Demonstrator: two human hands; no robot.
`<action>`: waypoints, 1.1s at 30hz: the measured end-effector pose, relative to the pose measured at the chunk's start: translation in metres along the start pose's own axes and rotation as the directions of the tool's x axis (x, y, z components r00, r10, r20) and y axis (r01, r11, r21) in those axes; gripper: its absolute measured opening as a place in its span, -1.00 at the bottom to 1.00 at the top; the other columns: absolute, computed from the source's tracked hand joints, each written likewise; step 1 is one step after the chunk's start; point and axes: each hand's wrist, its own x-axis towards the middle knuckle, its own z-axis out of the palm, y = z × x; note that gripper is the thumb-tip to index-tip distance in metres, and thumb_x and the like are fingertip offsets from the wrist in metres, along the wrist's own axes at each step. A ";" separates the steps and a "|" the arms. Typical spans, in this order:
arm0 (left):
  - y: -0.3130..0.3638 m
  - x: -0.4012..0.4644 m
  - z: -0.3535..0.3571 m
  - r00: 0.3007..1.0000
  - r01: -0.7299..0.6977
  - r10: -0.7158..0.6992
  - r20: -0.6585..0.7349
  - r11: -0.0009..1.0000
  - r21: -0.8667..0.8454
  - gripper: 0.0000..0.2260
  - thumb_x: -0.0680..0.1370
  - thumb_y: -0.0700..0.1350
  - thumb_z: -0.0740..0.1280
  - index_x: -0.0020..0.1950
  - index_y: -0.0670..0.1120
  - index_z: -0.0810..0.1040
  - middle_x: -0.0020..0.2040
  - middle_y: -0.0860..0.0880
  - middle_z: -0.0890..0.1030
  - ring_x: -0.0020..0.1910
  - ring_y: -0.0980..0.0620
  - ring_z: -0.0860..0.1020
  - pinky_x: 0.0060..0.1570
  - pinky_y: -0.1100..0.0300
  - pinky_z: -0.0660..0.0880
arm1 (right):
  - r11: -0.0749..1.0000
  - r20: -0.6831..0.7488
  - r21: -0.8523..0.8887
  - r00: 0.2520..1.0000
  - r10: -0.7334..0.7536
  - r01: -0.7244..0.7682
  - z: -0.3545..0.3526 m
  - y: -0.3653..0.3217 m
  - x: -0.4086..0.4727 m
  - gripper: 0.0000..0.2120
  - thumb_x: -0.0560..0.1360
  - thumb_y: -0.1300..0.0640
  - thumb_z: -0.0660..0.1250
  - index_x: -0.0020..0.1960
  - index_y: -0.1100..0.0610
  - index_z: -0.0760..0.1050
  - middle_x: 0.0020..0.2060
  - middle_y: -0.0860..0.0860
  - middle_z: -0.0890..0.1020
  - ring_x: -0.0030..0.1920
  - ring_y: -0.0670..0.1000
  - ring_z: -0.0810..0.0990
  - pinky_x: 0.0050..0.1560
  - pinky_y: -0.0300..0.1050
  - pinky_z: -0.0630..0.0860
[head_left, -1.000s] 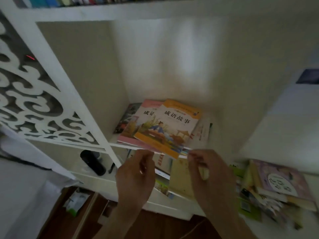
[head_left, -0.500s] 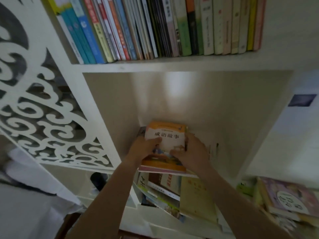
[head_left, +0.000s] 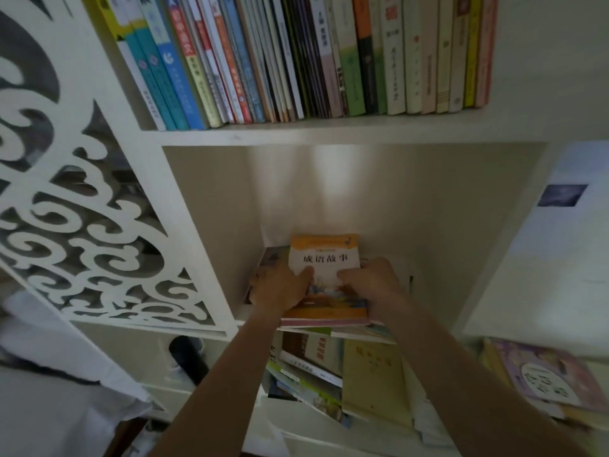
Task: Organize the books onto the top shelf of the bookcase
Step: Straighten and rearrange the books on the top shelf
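A small stack of flat books lies in the middle compartment of the white bookcase (head_left: 329,135). Its top book is orange and white with a picture cover (head_left: 324,255). My left hand (head_left: 281,288) grips the stack's left side, thumb on the cover. My right hand (head_left: 372,285) grips the right side the same way. Above, the top shelf holds a full row of upright books (head_left: 296,57) with spines facing out. More books (head_left: 270,258) lie under and beside the held stack, mostly hidden by my hands.
A carved white fretwork panel (head_left: 82,225) stands at the left. The compartment below holds leaning books (head_left: 372,374) and a dark bottle-like object (head_left: 188,357). A pile of books with a purple cover (head_left: 540,380) lies at the lower right.
My hands went from below the shelf edge up onto the stack and closed on both sides of it. The stack is squared up, and the view tilted upward, revealing the top shelf.
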 end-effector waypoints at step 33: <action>0.028 -0.007 0.009 0.946 -0.292 0.291 -0.139 0.589 -0.754 -0.80 0.61 0.01 0.34 0.22 0.23 0.56 0.20 0.03 0.65 0.18 -0.04 0.63 0.14 0.03 0.62 | 0.865 -0.085 0.335 0.926 -0.367 0.374 -0.036 0.002 -0.012 -0.74 0.65 0.17 0.29 0.33 0.03 0.46 0.01 -0.18 0.66 -0.14 -0.31 0.67 -0.20 -0.42 0.57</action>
